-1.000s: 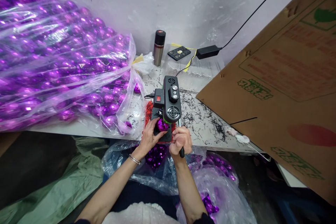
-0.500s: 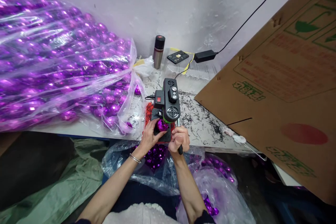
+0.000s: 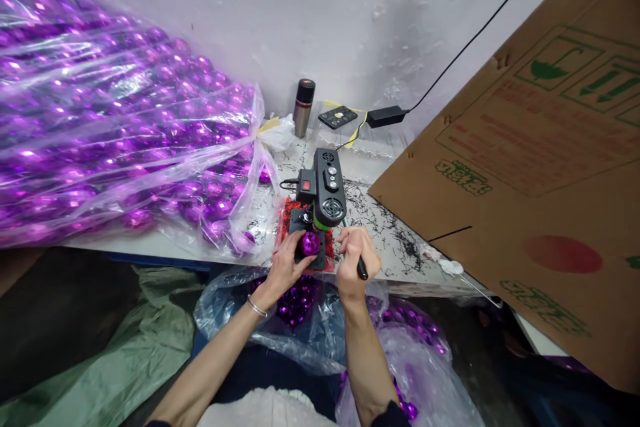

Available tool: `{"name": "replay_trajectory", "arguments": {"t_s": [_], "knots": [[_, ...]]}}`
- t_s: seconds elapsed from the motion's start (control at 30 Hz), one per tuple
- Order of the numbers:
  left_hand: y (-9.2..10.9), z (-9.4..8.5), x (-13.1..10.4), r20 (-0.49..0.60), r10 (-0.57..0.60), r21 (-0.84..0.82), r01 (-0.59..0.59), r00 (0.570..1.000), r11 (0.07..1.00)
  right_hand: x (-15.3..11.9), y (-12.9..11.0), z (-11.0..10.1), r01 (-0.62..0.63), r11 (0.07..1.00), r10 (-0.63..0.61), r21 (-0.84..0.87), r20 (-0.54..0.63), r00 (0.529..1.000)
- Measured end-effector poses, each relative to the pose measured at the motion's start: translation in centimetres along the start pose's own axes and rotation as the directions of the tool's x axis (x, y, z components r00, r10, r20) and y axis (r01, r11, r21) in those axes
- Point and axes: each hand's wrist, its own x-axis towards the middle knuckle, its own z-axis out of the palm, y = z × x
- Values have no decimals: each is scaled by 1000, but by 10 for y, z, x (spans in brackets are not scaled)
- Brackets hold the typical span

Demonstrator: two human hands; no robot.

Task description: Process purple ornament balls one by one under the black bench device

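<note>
The left hand (image 3: 284, 268) grasps a purple ball (image 3: 311, 243) between thumb and fingers, over the press (image 3: 329, 177)'s base. From the ball, the right hand (image 3: 357, 258) sits near 3 o'clock, clenched around the lever (image 3: 363, 271); the flask (image 3: 303, 110) stands at 12, the bag (image 3: 125, 127) at 10, the box (image 3: 500, 173) between 2 and 3.

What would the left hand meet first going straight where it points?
The left hand would first meet the shiny purple ball it holds; beyond that, probably the black lever-operated machine, though depth is unclear.
</note>
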Motion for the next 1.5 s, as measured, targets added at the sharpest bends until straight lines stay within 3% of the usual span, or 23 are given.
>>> {"name": "replay_trajectory", "arguments": {"t_s": [0.13,0.2,0.27,0.37,0.43,0.5,0.57,0.67,0.83,0.87,0.93,1.0,1.1,1.23,1.37,1.5], "knots": [[19,-20,-45,32,79,49,-80,996,996,-5,0,-4,35,999,-35,8,30,999],[23,-37,-45,-7,82,46,-82,997,996,-13,7,-2,86,996,-86,12,33,996],[19,-57,-17,-86,32,71,-26,996,997,-18,12,1,106,994,-106,14,12,994],[0,-88,69,-169,-178,218,213,969,952,-18,14,3,120,992,-119,27,-26,992],[-15,-102,129,-146,-352,376,381,925,845,-16,12,3,131,991,-130,35,-24,991],[-27,-106,174,-108,-443,475,437,890,764,-15,12,3,138,990,-138,33,-7,990],[-34,-102,198,-79,-473,505,445,877,740,-16,12,2,137,990,-138,24,5,990],[-37,-95,206,-49,-496,511,448,867,733,-19,13,3,129,991,-129,15,-14,992],[-31,-105,196,-81,-548,463,518,833,719,-20,15,4,135,991,-135,1,-19,991],[-29,-111,191,-82,-564,370,551,822,748,-19,15,4,143,990,-143,4,-17,990],[-23,-125,175,-39,-609,7,610,792,792,-16,13,3,150,989,-150,18,-22,988],[-15,-136,154,62,-632,-428,592,773,682,-12,9,3,135,991,-134,23,-27,991],[3,-141,115,207,-598,-725,531,775,438,-6,2,2,76,997,-75,14,-35,997],[28,-126,69,281,-564,-793,519,777,319,4,-7,2,1,1000,1,31,-47,999],[38,-103,34,364,-531,-806,544,765,232,9,-10,2,1,999,1,46,-46,999],[35,-86,16,378,-625,-843,533,683,74,7,-9,0,-6,999,7,40,-27,1000]]}}
